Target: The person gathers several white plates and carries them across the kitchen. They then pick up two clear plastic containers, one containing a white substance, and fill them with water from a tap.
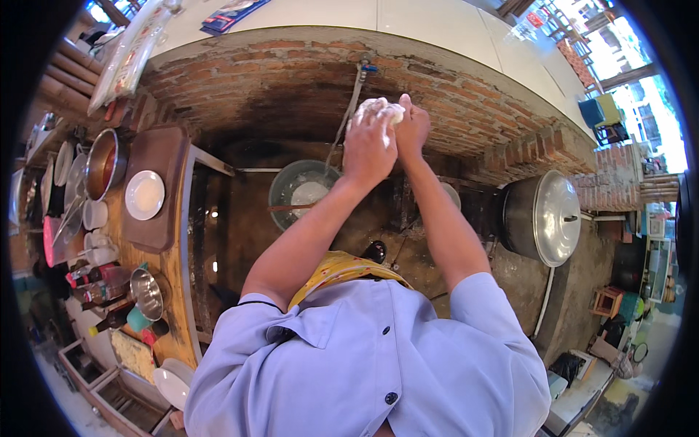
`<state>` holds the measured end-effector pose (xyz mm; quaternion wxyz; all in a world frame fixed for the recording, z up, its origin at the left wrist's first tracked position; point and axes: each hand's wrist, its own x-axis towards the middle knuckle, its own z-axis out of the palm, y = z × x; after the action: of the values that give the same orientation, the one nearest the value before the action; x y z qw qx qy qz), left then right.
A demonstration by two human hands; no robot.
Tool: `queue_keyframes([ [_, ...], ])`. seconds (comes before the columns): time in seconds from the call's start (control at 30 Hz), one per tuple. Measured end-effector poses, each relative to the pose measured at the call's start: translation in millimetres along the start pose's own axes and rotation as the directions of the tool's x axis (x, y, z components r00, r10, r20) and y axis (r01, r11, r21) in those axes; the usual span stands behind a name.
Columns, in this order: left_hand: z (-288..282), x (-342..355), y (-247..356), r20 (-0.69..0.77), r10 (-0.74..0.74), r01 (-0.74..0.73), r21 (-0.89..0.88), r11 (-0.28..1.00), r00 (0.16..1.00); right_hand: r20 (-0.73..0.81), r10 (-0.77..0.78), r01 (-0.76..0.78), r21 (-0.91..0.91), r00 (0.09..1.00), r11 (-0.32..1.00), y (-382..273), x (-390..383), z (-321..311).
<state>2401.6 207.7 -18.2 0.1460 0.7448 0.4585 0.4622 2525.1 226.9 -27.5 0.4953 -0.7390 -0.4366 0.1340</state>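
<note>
Side by side in front of the brick wall, my two hands are raised and touching or nearly so. White, foamy-looking stuff covers the fingers of my left hand [370, 146], which are bent and held together. A whitish lump [397, 114] shows between the hands; whether it is lather or a solid thing I cannot tell. My right hand [413, 131] is closed with its thumb up, and its palm side is hidden. Below and left of them stands a grey bucket [279, 191] with water in it. A pale hose [352, 109] runs down towards it from a blue-handled tap [368, 68].
At right is a large pot with a shiny metal lid [557, 218]. On the left, a wooden table [177, 320] carries a brown tray [154, 237] with a white plate [145, 195], metal bowls and bottles. A white tiled counter [437, 25] tops the brick wall [269, 80].
</note>
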Motion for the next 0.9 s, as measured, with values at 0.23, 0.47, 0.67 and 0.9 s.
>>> queue_keyframes([
  [0.23, -0.7, 36.0, -56.9, 0.723, -0.412, 0.655, -0.685, -0.32, 0.555, 0.005, 0.434, -0.257, 0.812, 0.901, 0.524, -15.7, 1.9, 9.5],
  [0.47, 26.3, 35.0, -48.8, -0.057, -0.658, 0.421, -0.727, 0.543, 0.751, 0.058, 0.489, -0.441, 0.535, 0.87, 0.721, -13.6, -28.8, 12.9],
  [0.67, -2.8, 5.6, 12.4, -0.083, 0.316, -0.309, 0.087, 0.947, 0.945, 0.125, 0.561, -0.445, 0.756, 0.818, 0.481, 7.9, -16.9, 22.6],
  [0.9, 4.6, 86.0, -75.5, 0.618, -0.078, 0.371, -0.362, 0.855, 0.783, 0.245, 0.535, -0.539, 0.674, 0.808, 0.505, 9.6, -30.2, 16.2],
])
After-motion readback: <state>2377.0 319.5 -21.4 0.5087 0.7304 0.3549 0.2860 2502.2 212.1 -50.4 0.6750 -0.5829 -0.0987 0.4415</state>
